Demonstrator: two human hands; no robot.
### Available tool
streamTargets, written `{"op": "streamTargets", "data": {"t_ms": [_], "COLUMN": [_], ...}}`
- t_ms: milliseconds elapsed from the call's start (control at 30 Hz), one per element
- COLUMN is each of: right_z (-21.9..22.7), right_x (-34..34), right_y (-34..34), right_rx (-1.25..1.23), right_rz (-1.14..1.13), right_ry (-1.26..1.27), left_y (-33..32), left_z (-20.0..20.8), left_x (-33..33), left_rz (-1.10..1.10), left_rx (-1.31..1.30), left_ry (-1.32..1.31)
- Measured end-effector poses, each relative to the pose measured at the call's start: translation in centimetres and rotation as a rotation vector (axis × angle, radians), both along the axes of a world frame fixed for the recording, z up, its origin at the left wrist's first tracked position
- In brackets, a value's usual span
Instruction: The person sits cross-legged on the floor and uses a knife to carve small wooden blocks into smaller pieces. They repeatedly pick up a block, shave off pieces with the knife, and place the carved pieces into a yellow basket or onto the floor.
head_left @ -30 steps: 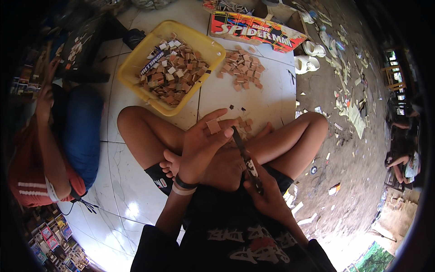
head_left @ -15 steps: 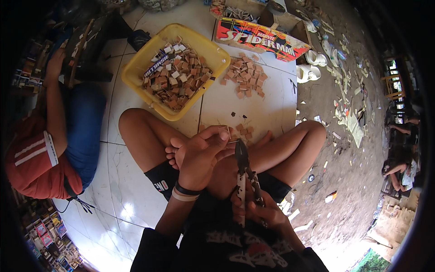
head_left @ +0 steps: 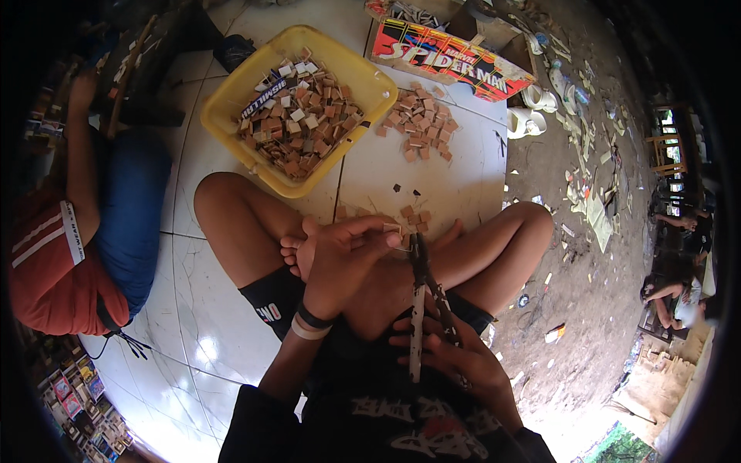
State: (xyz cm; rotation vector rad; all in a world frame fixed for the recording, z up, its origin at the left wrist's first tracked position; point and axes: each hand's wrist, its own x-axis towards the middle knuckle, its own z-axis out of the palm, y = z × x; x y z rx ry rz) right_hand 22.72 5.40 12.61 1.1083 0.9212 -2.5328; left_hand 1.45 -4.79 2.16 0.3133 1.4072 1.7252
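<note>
My left hand (head_left: 343, 258) is raised over my crossed legs, thumb and forefinger pinching a small tan square piece (head_left: 392, 228) with a thin wire on it. Against that piece, or very close to it, is the tip of a pair of dark pliers (head_left: 420, 262); actual contact is hard to make out. The pliers' long handles, with worn whitish patches, run back to my right hand (head_left: 463, 355), whose fingers lie around them. A few similar tan squares (head_left: 417, 219) lie on the floor just beyond my hands.
A yellow basin (head_left: 378, 85) full of tan squares stands ahead to the left, with a loose pile (head_left: 421, 123) beside it. Behind is a printed wooden box (head_left: 451, 58). At left sits another person (head_left: 69, 255); littered dirt ground (head_left: 575, 293) lies right.
The pliers have turned more edge-on, and their tip has shifted slightly right. My left fingers and the small square have also moved a little right. My right fingers look more spread on the handles.
</note>
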Motion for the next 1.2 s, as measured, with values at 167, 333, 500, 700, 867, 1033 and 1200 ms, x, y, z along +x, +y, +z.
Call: {"op": "streamTargets", "data": {"t_ms": [167, 333, 500, 700, 867, 1033, 1200], "right_z": [0.3, 0.2, 0.3, 0.1, -0.5, -1.9, -5.1], "right_x": [-0.5, -0.5, -0.6, -0.3, -0.2, 0.2, 1.6], "right_y": [0.1, 0.1, 0.2, -0.1, -0.2, -0.7, -2.1], "right_rx": [0.037, 0.046, 0.046, 0.047, 0.051, -0.034, 0.132], "right_rz": [0.034, 0.060, 0.087, 0.067, 0.093, 0.155, 0.263], "right_ry": [0.032, 0.030, 0.024, 0.042, 0.019, -0.066, -0.109], "left_y": [-0.3, -0.4, -0.3, -0.4, -0.6, -1.2, -1.8], "left_z": [-0.1, 0.2, 0.4, 0.2, 0.2, -0.7, -2.2], "left_x": [0.5, 0.7, 0.9, 0.9, 0.7, 0.7, 1.3], "left_rz": [0.002, -0.010, -0.012, 0.000, -0.006, -0.046, -0.085], "left_rx": [-0.027, 0.063, 0.060, 0.059, 0.044, 0.029, 0.019], "left_ry": [0.053, -0.053, -0.006, 0.016, 0.043, 0.064, 0.066]}}
